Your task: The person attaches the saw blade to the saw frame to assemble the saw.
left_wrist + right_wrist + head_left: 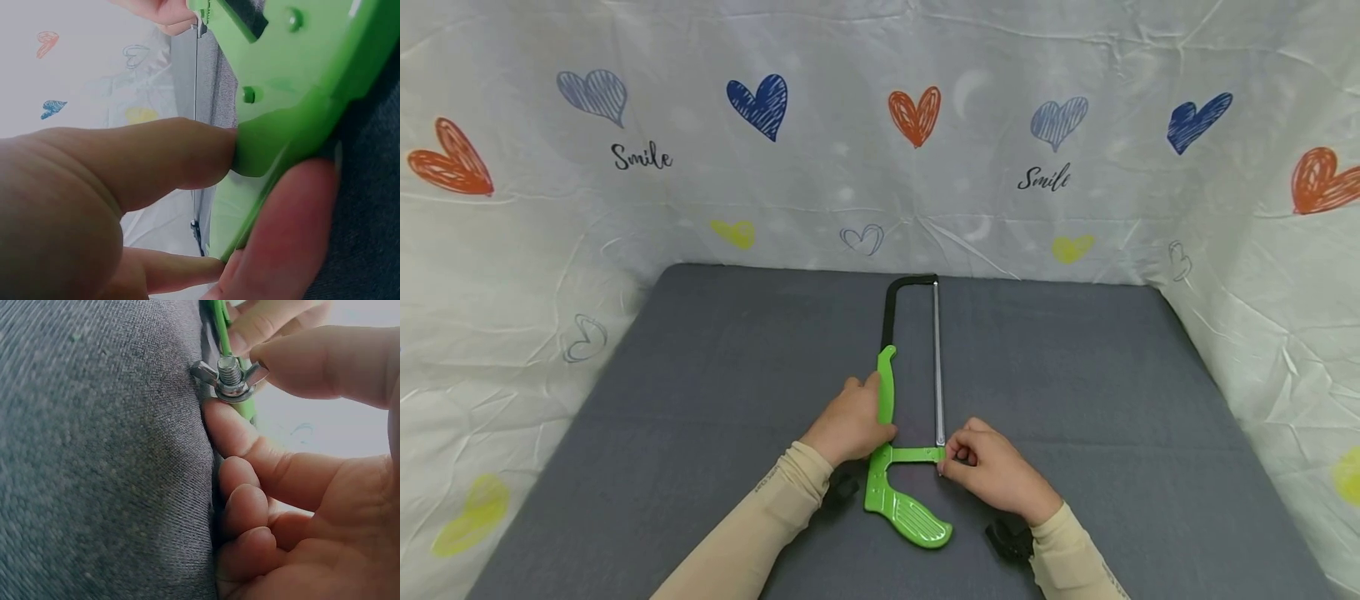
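Note:
A hacksaw with a green handle (917, 521) and a black front frame (889, 312) lies on the grey cloth, its front end pointing away from me. A silvery blade (937, 367) runs along its right side. My left hand (848, 423) grips the green frame ahead of the handle, thumb on one side and fingers on the other. At the near end of the blade, my right hand (996, 471) pinches a metal wing nut (230, 394) between thumb and index finger. The nut sits on a threaded bolt (229, 367). The other right fingers are curled in close to the cloth.
Grey cloth (1075, 367) covers the table. A white curtain (850, 183) printed with hearts and "Smile" rises behind and at both sides. Dark wrist-worn pieces (1009, 540) show beneath both wrists.

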Tool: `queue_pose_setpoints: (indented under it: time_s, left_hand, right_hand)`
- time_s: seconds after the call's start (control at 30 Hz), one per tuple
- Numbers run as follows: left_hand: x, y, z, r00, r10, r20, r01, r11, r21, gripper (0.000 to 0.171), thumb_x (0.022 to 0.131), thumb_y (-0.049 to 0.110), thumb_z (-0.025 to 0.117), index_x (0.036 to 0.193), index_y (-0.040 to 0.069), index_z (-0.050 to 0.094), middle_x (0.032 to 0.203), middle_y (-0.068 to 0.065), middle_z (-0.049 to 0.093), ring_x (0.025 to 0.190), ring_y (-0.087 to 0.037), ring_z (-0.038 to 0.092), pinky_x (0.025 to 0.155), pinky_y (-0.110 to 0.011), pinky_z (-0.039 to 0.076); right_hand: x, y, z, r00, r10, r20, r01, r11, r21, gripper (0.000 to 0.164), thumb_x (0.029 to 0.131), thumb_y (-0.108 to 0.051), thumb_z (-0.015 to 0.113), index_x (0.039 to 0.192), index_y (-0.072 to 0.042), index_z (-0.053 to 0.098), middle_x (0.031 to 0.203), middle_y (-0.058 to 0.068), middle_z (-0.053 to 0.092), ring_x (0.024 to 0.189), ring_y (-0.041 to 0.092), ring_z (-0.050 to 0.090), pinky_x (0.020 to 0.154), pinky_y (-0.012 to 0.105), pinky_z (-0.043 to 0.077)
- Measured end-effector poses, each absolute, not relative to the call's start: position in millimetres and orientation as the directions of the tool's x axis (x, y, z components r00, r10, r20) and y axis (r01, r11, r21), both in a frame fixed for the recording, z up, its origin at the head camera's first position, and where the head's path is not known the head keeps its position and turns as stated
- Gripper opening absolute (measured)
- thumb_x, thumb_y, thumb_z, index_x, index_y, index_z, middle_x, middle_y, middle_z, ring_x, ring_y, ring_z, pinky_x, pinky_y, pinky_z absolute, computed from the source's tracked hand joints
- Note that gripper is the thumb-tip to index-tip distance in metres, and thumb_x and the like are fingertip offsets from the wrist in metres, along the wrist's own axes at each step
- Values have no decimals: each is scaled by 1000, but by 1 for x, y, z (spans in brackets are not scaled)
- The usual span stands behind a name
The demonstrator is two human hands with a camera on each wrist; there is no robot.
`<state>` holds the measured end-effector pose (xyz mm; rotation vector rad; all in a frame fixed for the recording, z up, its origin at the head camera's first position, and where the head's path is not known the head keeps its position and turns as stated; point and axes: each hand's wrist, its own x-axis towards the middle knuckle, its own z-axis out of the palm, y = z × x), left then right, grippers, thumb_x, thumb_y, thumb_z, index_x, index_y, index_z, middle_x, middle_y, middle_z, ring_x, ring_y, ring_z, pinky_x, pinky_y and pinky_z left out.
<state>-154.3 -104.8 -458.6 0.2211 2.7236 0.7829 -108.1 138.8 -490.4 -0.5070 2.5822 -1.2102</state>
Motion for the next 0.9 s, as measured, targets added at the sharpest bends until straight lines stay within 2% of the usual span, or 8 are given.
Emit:
queue_pose_setpoints:
  time_s: [0.17,0.37,0.7,0.87,0.9]
  left_hand:
    - [-156,-107,-458,-934,231,-273,46,835,549,93,96,20,81,168,-5,28,145,-39,49,81,-28,67,66,-36,57]
    - [-156,-106,-458,-923,237,-304,25,825,565,94,98,20,79,170,-2,24,148,-40,46,61,-22,65,57,-32,53]
    - [-161,-110,-460,-937,246,-248,66,822,565,92,94,19,82,167,-3,32,138,-37,54,74,-26,66,63,-35,57]
    - [-145,-113,-476,-936,230,-268,5,767,641,93,93,22,86,166,-5,35,136,-37,56,59,-21,64,54,-31,55]
    - [-143,-115,-478,-933,235,-274,-2,755,655,93,93,24,86,165,-5,35,131,-35,58,60,-20,63,54,-31,55]
  right_hand:
    - [-108,139,-490,-903,-423,-70,-213,584,-783,14,98,-20,76,85,-18,71,88,2,53,75,6,48,69,24,44]
    - [-107,141,-490,-901,-427,-79,-207,583,-786,14,100,-20,75,87,-17,70,89,3,53,75,6,48,69,24,43]
    - [-108,137,-495,-924,-380,-52,-200,594,-779,14,97,-25,79,85,-22,72,88,0,55,73,5,48,69,23,43]
    - [-101,140,-503,-908,-404,-112,-172,603,-779,15,97,-29,79,85,-24,73,88,-4,57,73,3,51,69,23,45]
    - [-101,141,-504,-903,-412,-123,-171,606,-777,14,98,-30,79,86,-24,74,89,-4,57,73,4,52,68,23,46]
